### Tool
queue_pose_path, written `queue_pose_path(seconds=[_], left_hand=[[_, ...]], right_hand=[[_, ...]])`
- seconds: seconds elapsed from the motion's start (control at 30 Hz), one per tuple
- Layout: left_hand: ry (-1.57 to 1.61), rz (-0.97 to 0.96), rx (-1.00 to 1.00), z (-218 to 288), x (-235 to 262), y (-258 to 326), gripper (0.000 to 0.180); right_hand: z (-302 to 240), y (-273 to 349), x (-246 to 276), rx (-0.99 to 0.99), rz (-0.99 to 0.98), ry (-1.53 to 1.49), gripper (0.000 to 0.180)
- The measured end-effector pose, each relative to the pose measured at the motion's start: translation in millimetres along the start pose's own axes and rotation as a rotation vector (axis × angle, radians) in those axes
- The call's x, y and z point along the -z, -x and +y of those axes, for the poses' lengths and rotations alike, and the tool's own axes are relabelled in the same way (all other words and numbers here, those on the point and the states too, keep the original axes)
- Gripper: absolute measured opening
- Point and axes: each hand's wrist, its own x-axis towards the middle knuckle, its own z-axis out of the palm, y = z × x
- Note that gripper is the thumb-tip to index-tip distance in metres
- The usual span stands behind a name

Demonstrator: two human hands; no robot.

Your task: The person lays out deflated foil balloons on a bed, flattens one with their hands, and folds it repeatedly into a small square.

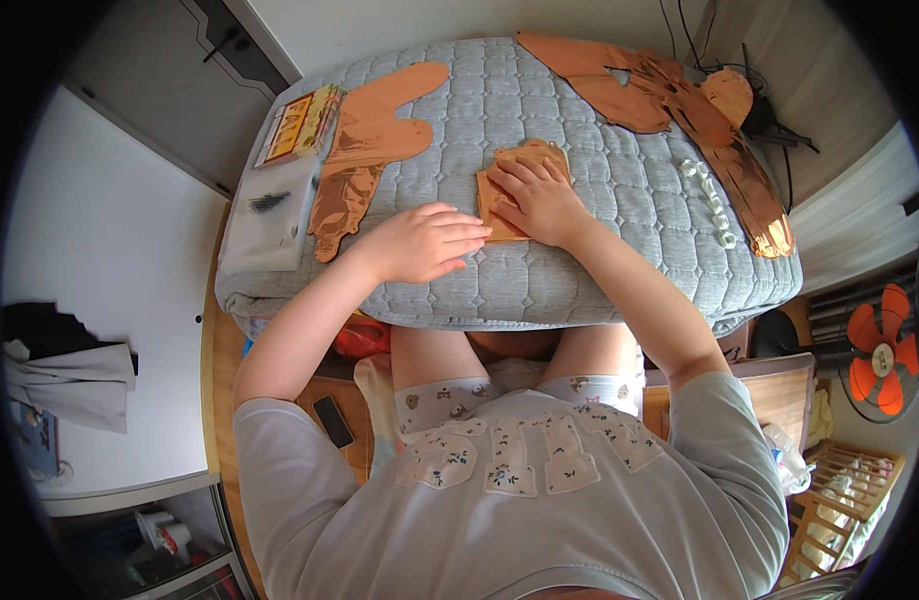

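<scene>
I sit at the near side of a grey quilted mattress (pixel 579 277), both forearms reaching out over it. The folded copper-coloured foil (pixel 509 231) lies flat near the middle, in front of me, its far end slightly crinkled. My right hand (pixel 547 205) rests palm down across its right part, the fingers (pixel 516 178) spread and flat on top, released rather than clenched. My left hand (pixel 419 243) comes in from the left, palm down, its fingers (pixel 461 232) nearly straight and loosely together, also released; their tips meet the left edge of the foil

To the left on the mattress stretches a flat, unfolded copper foil shape (pixel 379 125), with rounded lobes at its far end and a wrinkled, shiny near end. Left of it lies a yellow and red printed packet (pixel 302 122), and just nearer, a translucent plastic bag (pixel 269 240) with something dark showing in it. At the far right spreads a bigger, creased copper foil piece (pixel 604 90), running down along the right edge of the mattress. Near its left side lies a string of white curled strips (pixel 709 202). Beyond the right edge, nearer me, is a fan (pixel 882 350) with orange blades
</scene>
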Motion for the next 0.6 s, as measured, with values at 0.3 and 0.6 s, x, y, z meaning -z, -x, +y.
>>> queue_pose_path(seconds=[0.3,0.6], left_hand=[[0.009,0.095,-0.013,8,-11,2,0.027],[-0.003,0.171,0.044,24,-22,6,0.026]], right_hand=[[0,0,0,-0.006,-0.003,-0.009,0.055],[0,-1,3,-0.032,-0.08,-0.009,0.058]])
